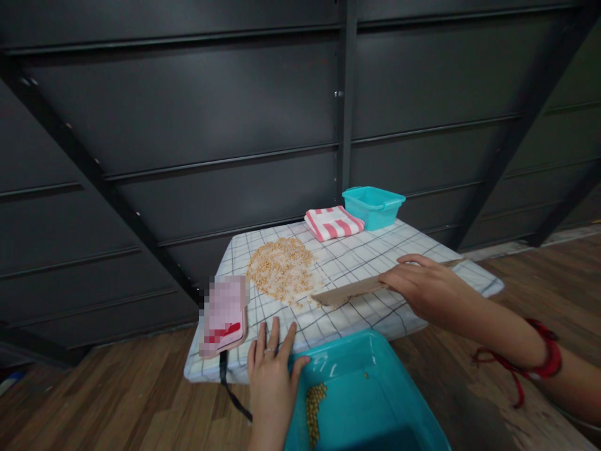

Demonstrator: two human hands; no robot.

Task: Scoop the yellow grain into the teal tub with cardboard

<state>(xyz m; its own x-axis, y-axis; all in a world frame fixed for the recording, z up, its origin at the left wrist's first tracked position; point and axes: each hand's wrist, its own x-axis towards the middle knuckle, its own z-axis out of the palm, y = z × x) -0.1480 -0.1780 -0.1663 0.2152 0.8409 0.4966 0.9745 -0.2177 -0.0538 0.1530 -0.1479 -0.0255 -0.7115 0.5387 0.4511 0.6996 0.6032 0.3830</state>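
the right hand (425,289) is closed around one end of a flat strip of brown cardboard (357,289), fingers curled over its top edge. the strip lies low and slightly tilted across the table, its far end touching the near edge of a spread pile of yellow grains (282,268). a few loose grains sit just beside that tip. a red cord bracelet (539,360) circles the right wrist.

the left hand (271,369) lies flat and open, fingers apart, with its fingertips on the near edge of the checked tablecloth (399,241) and its thumb side against the rim of a large teal tub (375,351). it clasps nothing. a ring shows on one finger. the tub sits below the table edge, close to the person, and holds a small streak of grains (314,404) along its bottom left side.

to the left of the grain pile, a pink pouch (224,316) with a red mark lies at the table's near left corner, partly blurred, with a dark strap (230,388) hanging down from it. at the far side of the table a folded red and white striped cloth (333,223) rests just beside a smaller teal tub (374,207). behind stands a dark panelled wall (188,125), and the floor (117,388) is wood.
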